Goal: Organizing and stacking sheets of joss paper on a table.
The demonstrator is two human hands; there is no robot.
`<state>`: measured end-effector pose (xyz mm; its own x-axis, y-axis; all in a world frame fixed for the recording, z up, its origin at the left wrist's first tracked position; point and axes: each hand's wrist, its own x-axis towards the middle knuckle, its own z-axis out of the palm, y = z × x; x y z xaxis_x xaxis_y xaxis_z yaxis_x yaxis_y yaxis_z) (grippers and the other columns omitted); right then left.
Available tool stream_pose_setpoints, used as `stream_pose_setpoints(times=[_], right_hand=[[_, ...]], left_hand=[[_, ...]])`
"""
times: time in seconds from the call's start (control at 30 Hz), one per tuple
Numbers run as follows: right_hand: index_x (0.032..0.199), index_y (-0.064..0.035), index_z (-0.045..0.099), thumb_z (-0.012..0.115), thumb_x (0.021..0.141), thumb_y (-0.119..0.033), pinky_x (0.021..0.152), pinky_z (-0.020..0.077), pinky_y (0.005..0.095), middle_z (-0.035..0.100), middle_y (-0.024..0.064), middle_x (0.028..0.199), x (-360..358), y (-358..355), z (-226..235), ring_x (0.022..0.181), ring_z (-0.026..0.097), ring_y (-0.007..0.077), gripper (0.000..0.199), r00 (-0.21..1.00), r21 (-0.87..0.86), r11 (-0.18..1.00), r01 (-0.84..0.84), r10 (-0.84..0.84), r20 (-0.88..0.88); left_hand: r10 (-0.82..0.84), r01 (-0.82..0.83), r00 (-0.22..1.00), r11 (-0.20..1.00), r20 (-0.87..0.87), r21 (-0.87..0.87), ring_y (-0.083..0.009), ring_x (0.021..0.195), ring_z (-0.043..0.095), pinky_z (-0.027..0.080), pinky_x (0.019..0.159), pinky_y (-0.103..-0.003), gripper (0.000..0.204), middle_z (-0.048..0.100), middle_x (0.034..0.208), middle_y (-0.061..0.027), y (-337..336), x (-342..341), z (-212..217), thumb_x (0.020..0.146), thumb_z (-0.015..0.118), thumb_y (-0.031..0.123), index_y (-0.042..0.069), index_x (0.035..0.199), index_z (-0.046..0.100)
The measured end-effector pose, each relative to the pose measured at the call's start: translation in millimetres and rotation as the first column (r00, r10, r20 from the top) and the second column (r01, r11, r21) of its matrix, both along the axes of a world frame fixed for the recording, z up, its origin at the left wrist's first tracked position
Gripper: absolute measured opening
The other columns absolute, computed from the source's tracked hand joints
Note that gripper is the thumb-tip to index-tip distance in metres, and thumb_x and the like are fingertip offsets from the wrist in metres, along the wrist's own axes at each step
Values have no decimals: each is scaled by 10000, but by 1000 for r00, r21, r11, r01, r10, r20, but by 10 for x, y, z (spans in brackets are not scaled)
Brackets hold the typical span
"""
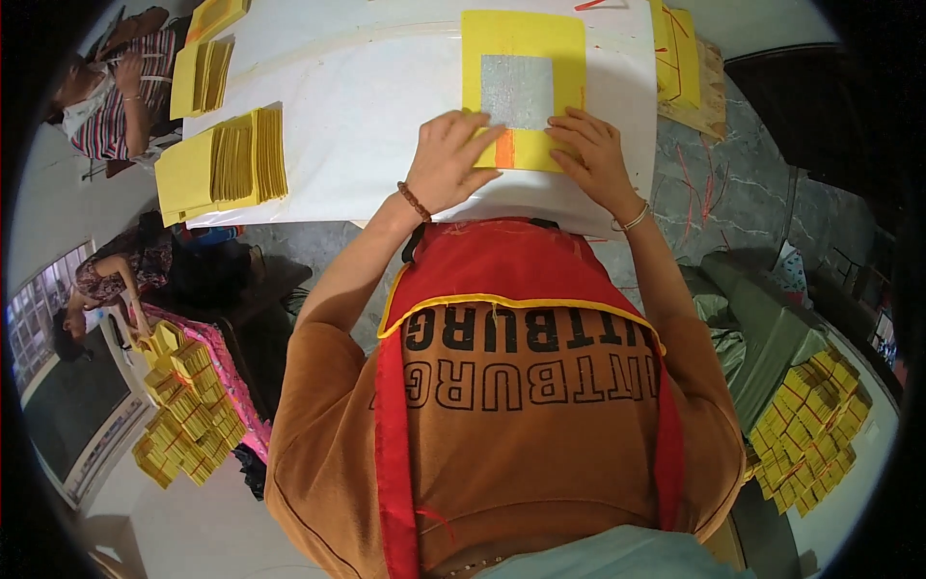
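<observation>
On the white table, right in front of me, lies a yellow paper sheet (pixel 526 34) with a silver square (pixel 518 89) at its middle and an orange strip (pixel 504 150) below that. The fingertips of my left hand (pixel 451 159) rest at the sheet's left edge, near the silver square's lower corner, with the thumb pointing inward. My right hand (pixel 595 152) lies at the right edge with its fingers apart. Both hands appear open, gripping nothing. A dark beaded bracelet is on my left wrist, and a thin light one on the right.
Stacks of folded yellow paper (pixel 236 164) stand along the left of the white table (pixel 376 116). More yellow bundles (pixel 683 58) lie beyond its right edge. Bundled piles sit lower left (pixel 198 415) and lower right (pixel 810 425). Two other people are at the left.
</observation>
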<state>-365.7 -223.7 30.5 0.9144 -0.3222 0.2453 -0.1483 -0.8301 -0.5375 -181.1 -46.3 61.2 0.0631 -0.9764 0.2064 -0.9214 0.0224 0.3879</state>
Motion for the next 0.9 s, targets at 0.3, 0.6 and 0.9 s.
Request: stream_pose_setpoints(times=[0.3, 0.6, 0.9], right_hand=[[935, -79, 634, 549, 840, -186, 964, 342, 347, 622, 41, 1028, 70, -59, -117, 1123, 460, 248, 167, 988, 427, 904, -14, -54, 147], [927, -49, 607, 273, 955, -268, 1007, 287, 348, 609, 78, 1054, 65, -113, -141, 1148, 429, 253, 400, 983, 558, 830, -29, -76, 165], [926, -32, 622, 214, 969, -283, 992, 308, 347, 611, 93, 1031, 74, -91, -202, 1105, 456, 251, 480, 967, 652, 758, -11, -158, 200]], left_hand=[[-162, 160, 981, 987, -105, -25, -244, 814, 537, 430, 711, -332, 261, 582, 875, -83, -90, 224, 113, 755, 642, 157, 64, 996, 609], [-77, 100, 936, 994, -344, 50, -265, 705, 585, 476, 647, -340, 180, 622, 760, -114, -189, 367, 110, 834, 567, 192, 21, 839, 621], [84, 31, 851, 978, -519, 208, -206, 623, 578, 457, 578, -299, 154, 615, 703, -102, -216, 419, 93, 806, 580, 164, 18, 823, 624]])
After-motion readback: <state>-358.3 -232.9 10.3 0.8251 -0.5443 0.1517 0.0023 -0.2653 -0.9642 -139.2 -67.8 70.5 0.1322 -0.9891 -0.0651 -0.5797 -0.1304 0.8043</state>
